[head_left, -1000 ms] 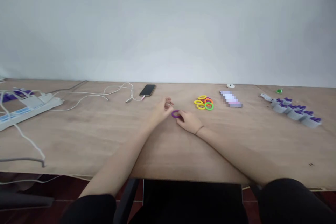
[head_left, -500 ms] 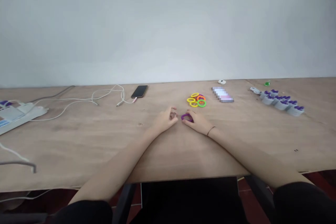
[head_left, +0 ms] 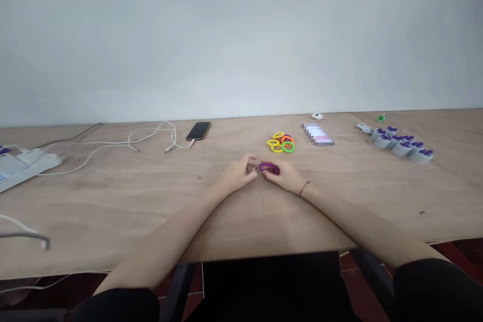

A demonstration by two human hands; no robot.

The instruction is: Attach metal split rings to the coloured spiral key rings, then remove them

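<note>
Both my hands rest together on the wooden table (head_left: 113, 201) near its middle. My right hand (head_left: 285, 176) is closed on a purple spiral ring (head_left: 269, 167), pinched between its fingers. My left hand (head_left: 237, 173) is also closed, its fingertips pinching a small metal piece at the left end of that ring. Behind the hands lies a small pile of yellow, orange and green spiral rings (head_left: 281, 143).
A black phone (head_left: 198, 131) with a white cable (head_left: 151, 138) lies at the back left, and a power strip (head_left: 22, 167) further left. At the back right stand several grey cups with purple tops (head_left: 402, 143), a blurred card (head_left: 319, 134) and a small white disc (head_left: 317, 116).
My hands drew closer together, the left fingertips now meeting the purple ring held by the right hand. The camera shifted, so everything sits a little further left.
</note>
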